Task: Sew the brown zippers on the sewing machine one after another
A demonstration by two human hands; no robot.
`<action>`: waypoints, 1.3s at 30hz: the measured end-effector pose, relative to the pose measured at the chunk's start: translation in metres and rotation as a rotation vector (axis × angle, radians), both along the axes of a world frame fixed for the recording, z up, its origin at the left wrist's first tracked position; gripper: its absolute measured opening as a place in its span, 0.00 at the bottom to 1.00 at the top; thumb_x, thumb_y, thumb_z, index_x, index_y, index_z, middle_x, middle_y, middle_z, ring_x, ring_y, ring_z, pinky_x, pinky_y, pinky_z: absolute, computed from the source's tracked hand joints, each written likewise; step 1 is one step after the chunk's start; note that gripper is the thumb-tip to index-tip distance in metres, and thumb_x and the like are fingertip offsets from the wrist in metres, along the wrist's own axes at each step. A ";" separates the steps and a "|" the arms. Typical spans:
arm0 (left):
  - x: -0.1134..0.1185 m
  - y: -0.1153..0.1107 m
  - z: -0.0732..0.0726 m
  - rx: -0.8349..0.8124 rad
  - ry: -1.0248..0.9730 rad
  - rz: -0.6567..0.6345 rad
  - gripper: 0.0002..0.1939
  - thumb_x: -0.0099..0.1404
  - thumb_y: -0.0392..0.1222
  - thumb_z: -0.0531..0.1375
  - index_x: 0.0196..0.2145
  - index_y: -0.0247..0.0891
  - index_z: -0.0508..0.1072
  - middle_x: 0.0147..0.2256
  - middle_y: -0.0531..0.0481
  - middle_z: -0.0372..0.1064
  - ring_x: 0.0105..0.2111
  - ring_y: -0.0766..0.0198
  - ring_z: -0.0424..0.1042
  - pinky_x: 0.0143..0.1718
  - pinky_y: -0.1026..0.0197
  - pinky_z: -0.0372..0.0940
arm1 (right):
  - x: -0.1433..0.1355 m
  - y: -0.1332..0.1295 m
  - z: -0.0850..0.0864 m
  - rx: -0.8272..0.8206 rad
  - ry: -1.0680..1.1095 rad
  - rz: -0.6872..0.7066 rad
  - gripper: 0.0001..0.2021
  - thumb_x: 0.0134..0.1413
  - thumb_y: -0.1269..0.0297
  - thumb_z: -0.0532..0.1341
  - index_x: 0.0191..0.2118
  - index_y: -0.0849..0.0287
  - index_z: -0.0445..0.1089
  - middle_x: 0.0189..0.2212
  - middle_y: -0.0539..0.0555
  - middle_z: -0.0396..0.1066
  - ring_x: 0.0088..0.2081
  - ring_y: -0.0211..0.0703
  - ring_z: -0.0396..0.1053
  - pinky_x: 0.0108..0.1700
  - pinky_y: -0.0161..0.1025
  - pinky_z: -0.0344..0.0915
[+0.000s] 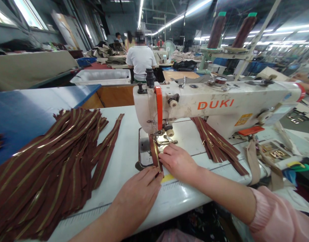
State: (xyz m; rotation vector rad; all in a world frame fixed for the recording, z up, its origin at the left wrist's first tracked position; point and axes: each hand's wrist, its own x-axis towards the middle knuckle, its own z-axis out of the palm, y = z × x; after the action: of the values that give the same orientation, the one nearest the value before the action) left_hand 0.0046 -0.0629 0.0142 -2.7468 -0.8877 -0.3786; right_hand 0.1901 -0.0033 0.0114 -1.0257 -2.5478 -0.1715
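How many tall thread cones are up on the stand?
2: the left cone and the right cone, side by side on the pale green stand, behind the sewing machine. No others show there.

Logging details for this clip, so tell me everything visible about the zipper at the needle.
The zipper is a narrow brown strip, seemingly fabric, with gold, metallic-looking teeth along it. It lies lengthwise on the sewing machine bed, its far end under the needle area. The left hand covers its near end; the right hand's fingertips touch its side.
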 end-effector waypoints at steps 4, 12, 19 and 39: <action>0.000 0.001 0.000 -0.013 -0.009 0.001 0.18 0.68 0.29 0.46 0.45 0.32 0.74 0.45 0.43 0.73 0.48 0.56 0.67 0.52 0.54 0.63 | 0.001 -0.002 0.000 -0.019 -0.018 0.010 0.10 0.62 0.69 0.56 0.29 0.60 0.69 0.28 0.54 0.67 0.34 0.44 0.61 0.36 0.39 0.60; 0.000 0.001 0.002 -0.026 0.004 0.014 0.17 0.68 0.30 0.46 0.47 0.33 0.72 0.44 0.43 0.73 0.48 0.56 0.68 0.52 0.52 0.63 | 0.001 -0.002 0.000 -0.012 -0.025 0.035 0.07 0.58 0.71 0.60 0.28 0.61 0.68 0.29 0.53 0.68 0.34 0.44 0.61 0.36 0.40 0.59; -0.002 0.006 0.003 -0.023 -0.024 0.012 0.17 0.67 0.31 0.46 0.46 0.33 0.73 0.44 0.43 0.73 0.46 0.57 0.70 0.48 0.55 0.66 | 0.001 0.003 -0.001 0.005 -0.014 0.038 0.07 0.59 0.72 0.59 0.28 0.61 0.68 0.29 0.53 0.68 0.35 0.44 0.61 0.37 0.40 0.59; 0.001 0.052 0.001 0.107 0.006 0.013 0.21 0.70 0.32 0.42 0.41 0.31 0.76 0.42 0.40 0.73 0.45 0.54 0.69 0.46 0.51 0.67 | 0.000 0.032 0.000 -0.015 -0.037 0.061 0.05 0.60 0.72 0.58 0.33 0.62 0.70 0.32 0.55 0.70 0.37 0.45 0.64 0.40 0.42 0.60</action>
State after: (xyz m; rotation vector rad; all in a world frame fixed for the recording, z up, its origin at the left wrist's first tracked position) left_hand 0.0054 -0.0108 0.0152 -2.6423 -0.8583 -0.4026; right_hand 0.1897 0.0291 0.0111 -0.9570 -2.6138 -0.1566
